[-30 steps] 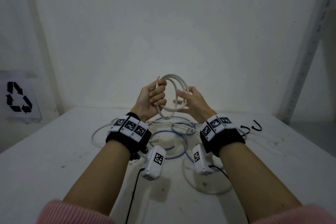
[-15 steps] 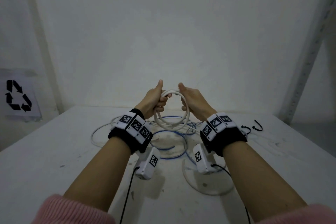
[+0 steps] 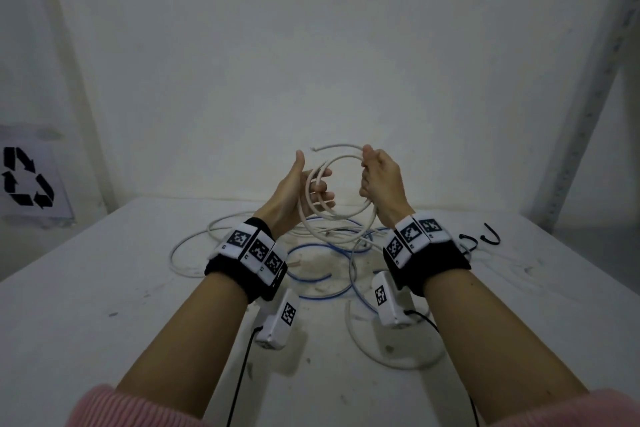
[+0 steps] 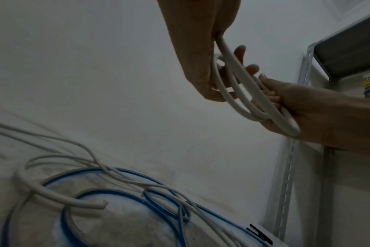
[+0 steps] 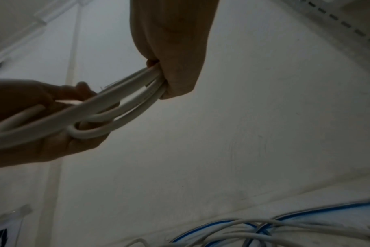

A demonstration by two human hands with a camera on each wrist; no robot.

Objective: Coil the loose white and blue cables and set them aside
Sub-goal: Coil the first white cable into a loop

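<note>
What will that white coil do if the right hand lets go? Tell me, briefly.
The white coil probably springs open: its free end already juts out stiffly. It looks light, held in a loose left hand. The right hand grip bunches the loops.

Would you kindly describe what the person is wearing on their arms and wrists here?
Both forearms are bare, with pink ribbed sleeves pushed up near the elbows. Each wrist carries a black band topped with white blocks printed with black square markers. A white camera unit with its own marker hangs under each wrist, trailing a thin black cable.
</note>
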